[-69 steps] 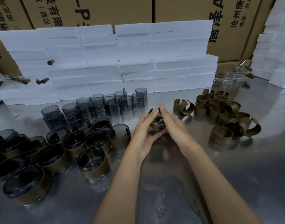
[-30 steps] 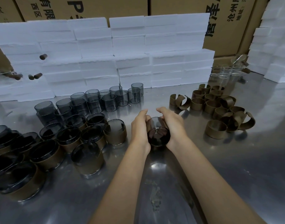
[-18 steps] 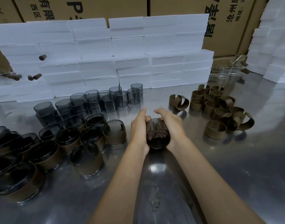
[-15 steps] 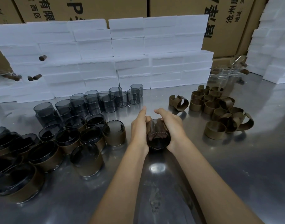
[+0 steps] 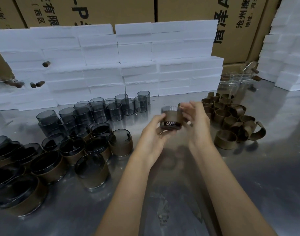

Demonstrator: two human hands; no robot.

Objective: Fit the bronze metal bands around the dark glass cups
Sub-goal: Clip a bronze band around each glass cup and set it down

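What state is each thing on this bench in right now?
Dark glass cup in the hands: lifted, bronze metal band around it.
Left hand: grips the cup.
Right hand: fingers at the band.
Banded cups: upright.
Bare grey glass cups: upright, unbanded.
Loose bronze bands: heaped, unused.

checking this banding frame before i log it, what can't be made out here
Head view, the only one:
- Held cup: motion blur; the right hand covers the band's ends, so closure is unclear.
- Left hand: its fingertips lie behind the cup.
- Banded cups at far left: cut off by the edge.
- Clear glasses at the back: too faint to count.
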